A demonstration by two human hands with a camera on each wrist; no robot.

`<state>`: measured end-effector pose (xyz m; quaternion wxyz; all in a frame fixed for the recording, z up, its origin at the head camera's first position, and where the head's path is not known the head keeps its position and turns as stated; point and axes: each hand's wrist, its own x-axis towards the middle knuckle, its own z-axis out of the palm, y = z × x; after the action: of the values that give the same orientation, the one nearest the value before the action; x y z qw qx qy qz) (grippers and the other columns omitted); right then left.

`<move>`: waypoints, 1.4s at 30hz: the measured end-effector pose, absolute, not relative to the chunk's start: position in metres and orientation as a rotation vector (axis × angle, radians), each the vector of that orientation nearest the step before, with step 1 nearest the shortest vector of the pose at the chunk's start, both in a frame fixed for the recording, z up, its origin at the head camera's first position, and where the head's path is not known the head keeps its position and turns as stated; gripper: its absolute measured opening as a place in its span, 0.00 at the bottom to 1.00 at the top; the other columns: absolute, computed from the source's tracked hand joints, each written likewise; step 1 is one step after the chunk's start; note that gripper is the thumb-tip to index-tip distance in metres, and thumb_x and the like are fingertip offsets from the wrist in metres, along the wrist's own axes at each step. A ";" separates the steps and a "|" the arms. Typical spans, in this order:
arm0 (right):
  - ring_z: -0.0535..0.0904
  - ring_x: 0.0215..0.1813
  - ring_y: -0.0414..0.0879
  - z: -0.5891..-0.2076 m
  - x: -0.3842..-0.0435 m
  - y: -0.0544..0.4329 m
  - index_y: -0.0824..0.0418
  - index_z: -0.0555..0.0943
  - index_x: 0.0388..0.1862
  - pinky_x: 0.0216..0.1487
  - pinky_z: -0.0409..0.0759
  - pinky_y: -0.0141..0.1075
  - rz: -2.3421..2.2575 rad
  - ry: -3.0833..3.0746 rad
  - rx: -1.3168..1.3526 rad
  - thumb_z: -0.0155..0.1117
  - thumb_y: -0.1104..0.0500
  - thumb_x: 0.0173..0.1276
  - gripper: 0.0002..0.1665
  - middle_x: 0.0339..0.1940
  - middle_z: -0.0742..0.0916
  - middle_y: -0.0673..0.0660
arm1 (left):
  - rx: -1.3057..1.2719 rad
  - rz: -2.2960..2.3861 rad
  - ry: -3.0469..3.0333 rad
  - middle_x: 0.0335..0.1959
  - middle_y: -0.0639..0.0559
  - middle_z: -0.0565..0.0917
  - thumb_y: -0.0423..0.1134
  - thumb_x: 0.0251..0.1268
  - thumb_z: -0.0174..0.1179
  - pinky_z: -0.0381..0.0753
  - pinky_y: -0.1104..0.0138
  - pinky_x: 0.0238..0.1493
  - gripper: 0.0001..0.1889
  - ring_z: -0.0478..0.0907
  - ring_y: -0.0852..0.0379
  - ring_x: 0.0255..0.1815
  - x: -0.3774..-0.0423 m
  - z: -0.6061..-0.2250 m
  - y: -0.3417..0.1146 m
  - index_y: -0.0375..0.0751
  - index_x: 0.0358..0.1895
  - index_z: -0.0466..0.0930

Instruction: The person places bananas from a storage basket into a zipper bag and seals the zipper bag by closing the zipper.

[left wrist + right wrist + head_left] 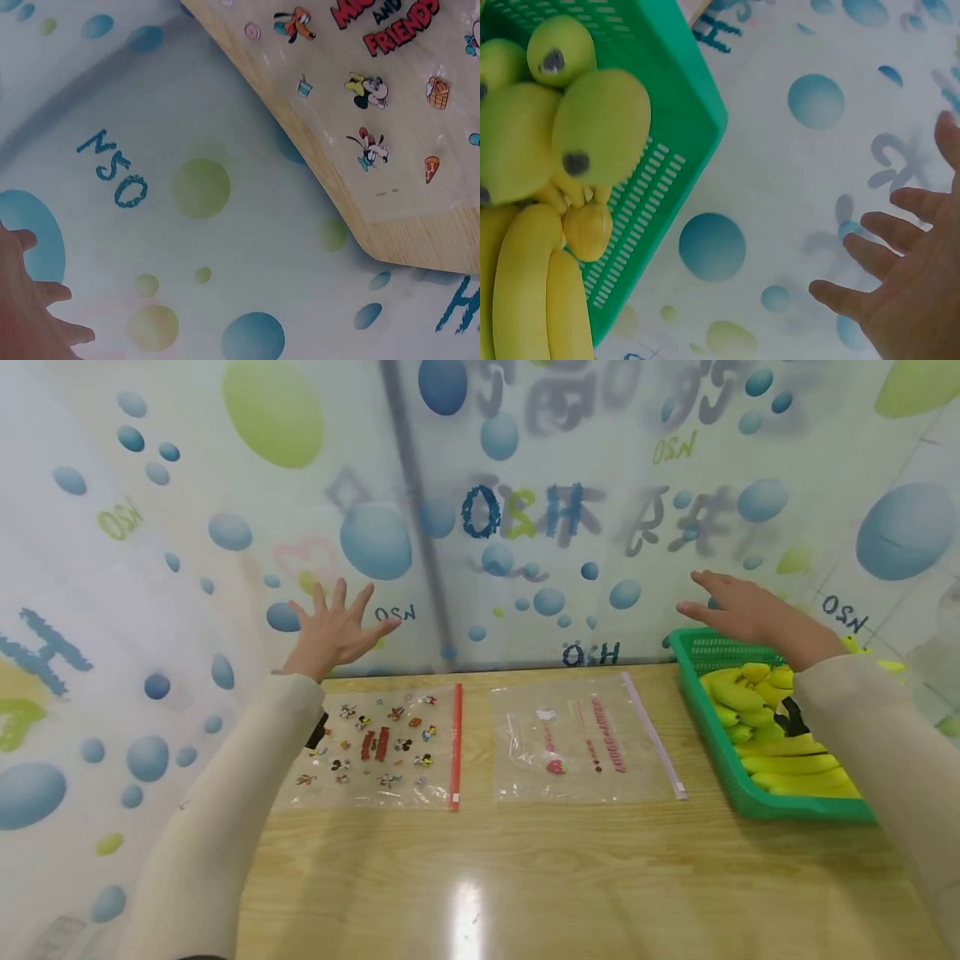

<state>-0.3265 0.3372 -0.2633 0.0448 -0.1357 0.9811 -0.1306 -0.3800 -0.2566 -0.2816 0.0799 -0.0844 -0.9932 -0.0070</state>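
Observation:
My left hand is held up in the air with its fingers spread, beyond the zip bag printed with cartoon figures. My right hand is raised too, fingers stretched out, above the far side of the green basket. Neither hand holds or touches anything. In the basket lie bananas and green mango-like fruits, partly hidden by my right sleeve in the head view. Between the basket and the cartoon bag a second clear zip bag with a pale purple slider edge lies flat.
The wooden table reaches back to a curtain printed with bubbles and letters. The cartoon bag's red zip edge faces the second bag. The curtain also hangs along the table's left side.

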 end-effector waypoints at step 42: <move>0.86 0.40 0.47 -0.375 -0.242 0.220 0.67 0.85 0.52 0.44 0.86 0.44 -0.812 2.956 -0.775 0.60 0.58 0.77 0.15 0.38 0.91 0.56 | -0.101 -0.512 -3.452 0.31 0.48 0.79 0.62 0.68 0.62 0.71 0.64 0.29 0.25 0.74 0.53 0.29 -0.296 -0.426 -0.159 0.40 0.40 0.78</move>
<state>-0.2419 0.2199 -0.3753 -0.0101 -0.2452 0.9348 -0.2569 -0.2958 -0.1588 -0.4256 -0.1737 -0.0286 -0.9737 -0.1443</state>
